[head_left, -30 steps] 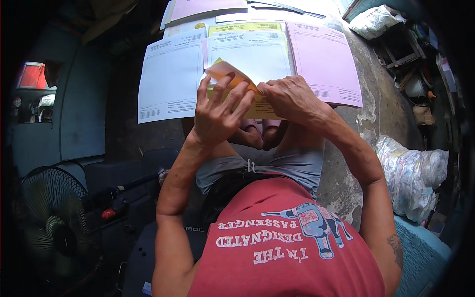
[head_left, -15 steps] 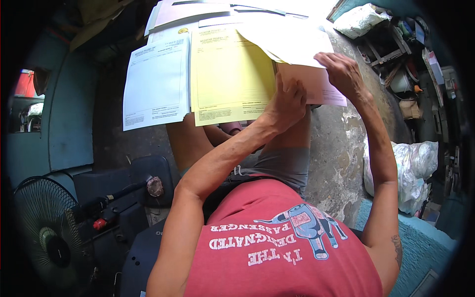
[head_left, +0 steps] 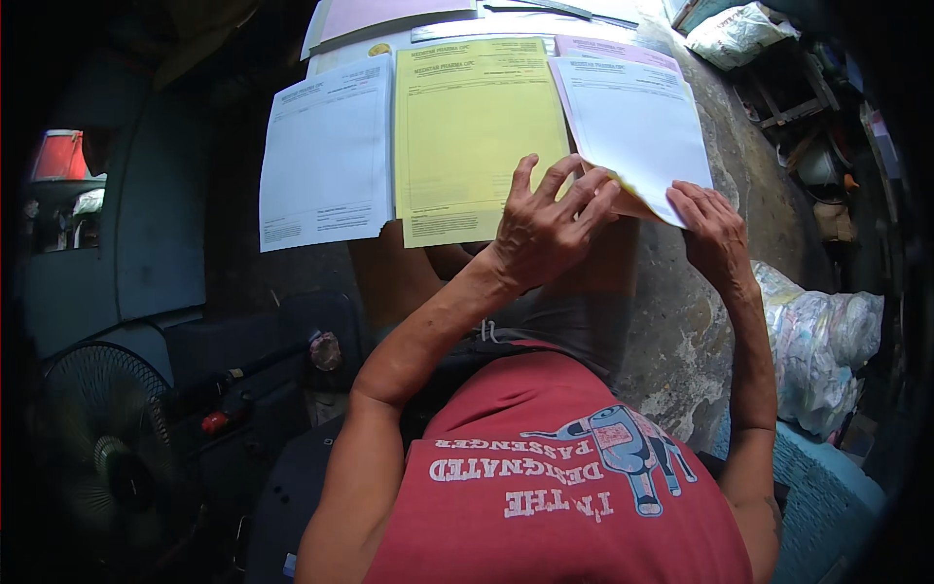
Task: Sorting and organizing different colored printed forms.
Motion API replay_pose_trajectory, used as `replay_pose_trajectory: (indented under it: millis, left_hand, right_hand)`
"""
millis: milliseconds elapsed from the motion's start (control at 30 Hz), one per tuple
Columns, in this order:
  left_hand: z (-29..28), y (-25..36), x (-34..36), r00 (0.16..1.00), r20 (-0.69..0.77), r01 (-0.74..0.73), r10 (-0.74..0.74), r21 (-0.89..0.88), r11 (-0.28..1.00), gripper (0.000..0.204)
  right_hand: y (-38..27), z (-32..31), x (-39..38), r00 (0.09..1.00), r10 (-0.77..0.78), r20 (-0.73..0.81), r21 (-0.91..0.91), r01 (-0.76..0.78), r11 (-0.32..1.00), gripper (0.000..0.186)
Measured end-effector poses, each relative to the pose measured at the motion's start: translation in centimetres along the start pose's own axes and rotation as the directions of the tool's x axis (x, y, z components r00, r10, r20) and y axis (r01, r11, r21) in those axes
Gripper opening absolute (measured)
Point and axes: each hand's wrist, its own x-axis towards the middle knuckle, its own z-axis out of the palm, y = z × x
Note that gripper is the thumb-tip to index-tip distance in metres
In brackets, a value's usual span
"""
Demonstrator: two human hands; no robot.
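Observation:
Three stacks of printed form sheets lie side by side before me: white forms (head_left: 326, 156) at left, yellow forms (head_left: 482, 136) in the middle and white-topped forms (head_left: 637, 122) at right. The right stack's near edge is lifted and curls, with yellow and pink layers showing underneath. My left hand (head_left: 550, 219) has its thumb and index finger closed at that stack's near left corner, its other fingers raised over the yellow forms. My right hand (head_left: 715, 234) pinches the near right corner; its thumb is hidden under the paper.
Pink sheets (head_left: 394, 12) and a dark flat bar (head_left: 545, 8) lie at the far side. A fan (head_left: 117, 467) stands at lower left. Bagged bundles (head_left: 817, 341) sit on the right, beside a turquoise ledge (head_left: 827, 496). Bare concrete floor (head_left: 681, 341) shows beyond my knee.
My right hand has come down toward me, laying the lifted sheets over the right stack, so a white form now shows on top. My left hand has shifted slightly to the sheets' near corner.

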Motion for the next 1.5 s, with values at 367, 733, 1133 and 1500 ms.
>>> replay_pose_trajectory:
  millis: [367,733,1133,1500]
  left_hand:
    - [-18.2,-14.6,-16.6,0.827,0.313,0.164,-0.466,0.658,0.734,0.047]
    - [-19.7,-17.0,-15.7,0.920,0.068,0.337,-0.387,0.371,0.865,0.031]
    - [-22.4,-19.4,-15.2,0.668,0.178,0.731,-0.723,0.030,0.682,0.014]
    - [-14.4,-12.9,-5.3,0.987,0.152,0.007,-0.043,0.229,0.973,0.054]
  right_hand:
    - [2.1,1.5,0.0,0.972,0.230,-0.049,0.246,-0.212,0.946,0.044]
    - [2.0,1.3,-0.2,0.951,0.308,-0.002,0.312,-0.292,0.904,0.032]
    - [2.4,1.1,-0.2,0.946,0.325,0.010,0.304,-0.312,0.900,0.029]
    - [4.2,1.4,1.4,0.856,0.516,-0.009,0.661,-0.382,0.646,0.031]
